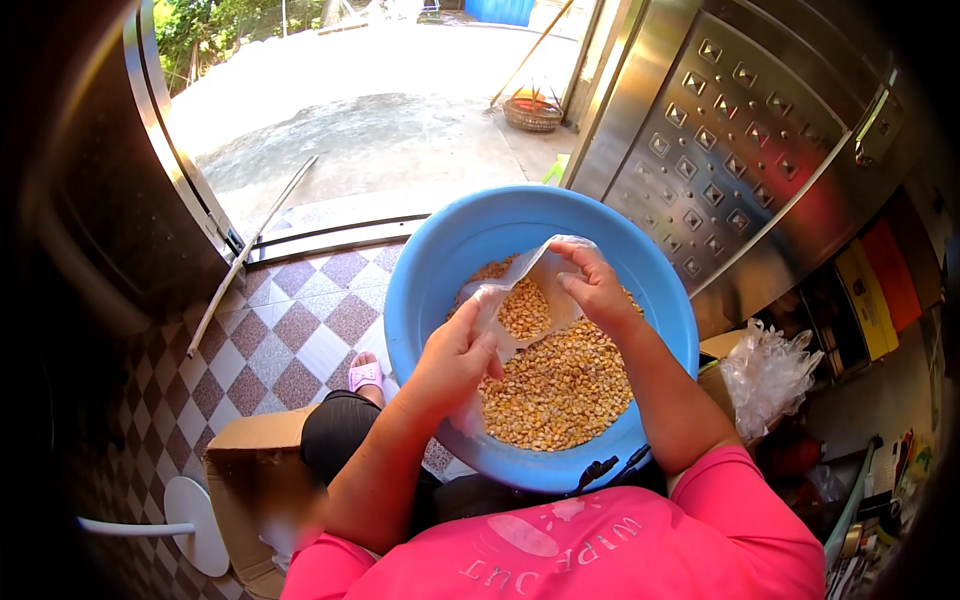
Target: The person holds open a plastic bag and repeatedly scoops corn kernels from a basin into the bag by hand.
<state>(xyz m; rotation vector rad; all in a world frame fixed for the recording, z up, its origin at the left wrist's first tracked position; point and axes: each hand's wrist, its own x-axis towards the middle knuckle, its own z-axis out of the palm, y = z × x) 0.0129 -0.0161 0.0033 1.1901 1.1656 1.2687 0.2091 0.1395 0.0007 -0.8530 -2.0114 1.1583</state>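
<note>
A large blue basin (pixel 420 290) stands in front of my body, with loose yellow corn kernels (pixel 560 395) spread over its bottom. Over the corn, both hands hold a clear plastic bag (pixel 556 268) by its rim, and its mouth is spread wide. Corn kernels show within the bag's mouth. My left hand (pixel 462 350) is closed on the near left side of the rim. At the far right side, my right hand (pixel 598 288) pinches the rim between thumb and fingers. The bag's lower part is hard to make out against the corn.
A cardboard box (pixel 262 435) sits on the checkered floor to my left, near a white round base (pixel 198 525). On the right are a bundle of clear plastic bags (pixel 768 370) and a metal door (pixel 710 150). A pole (pixel 250 255) crosses the doorway; a wicker basket (pixel 533 115) stands outside.
</note>
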